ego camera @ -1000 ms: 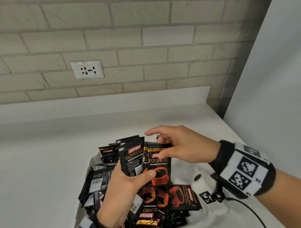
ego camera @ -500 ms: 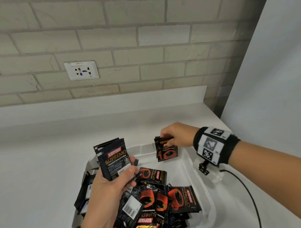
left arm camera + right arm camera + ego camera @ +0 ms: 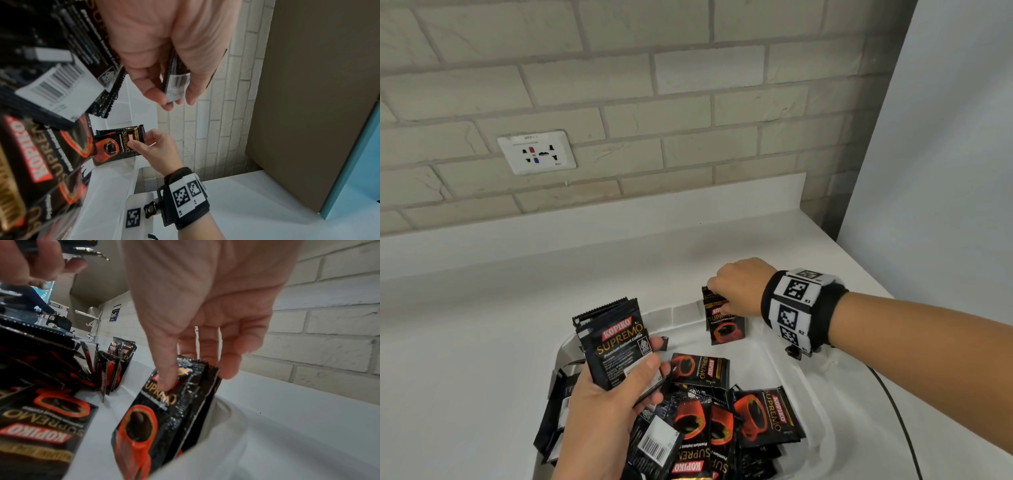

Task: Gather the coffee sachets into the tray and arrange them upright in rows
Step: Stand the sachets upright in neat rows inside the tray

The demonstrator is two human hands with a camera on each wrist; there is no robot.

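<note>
Near end of the white tray point(image 3: 822, 407) cut off at the picture's bottom, loose sachets point(image 3: 726, 407) piled inside hiding its floor, right hand point(image 3: 739, 291) reaching down, fingers point(image 3: 166, 379) pinching upright sachets point(image 3: 726, 329) at the far wall, left hand point(image 3: 606, 411) raised, gripping a sachet stack point(image 3: 616, 346).

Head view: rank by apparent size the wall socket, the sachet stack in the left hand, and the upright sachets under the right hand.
1. Sachet stack in the left hand: largest, though nearest the camera.
2. Wall socket.
3. Upright sachets under the right hand: smallest, partly covered by it.
</note>
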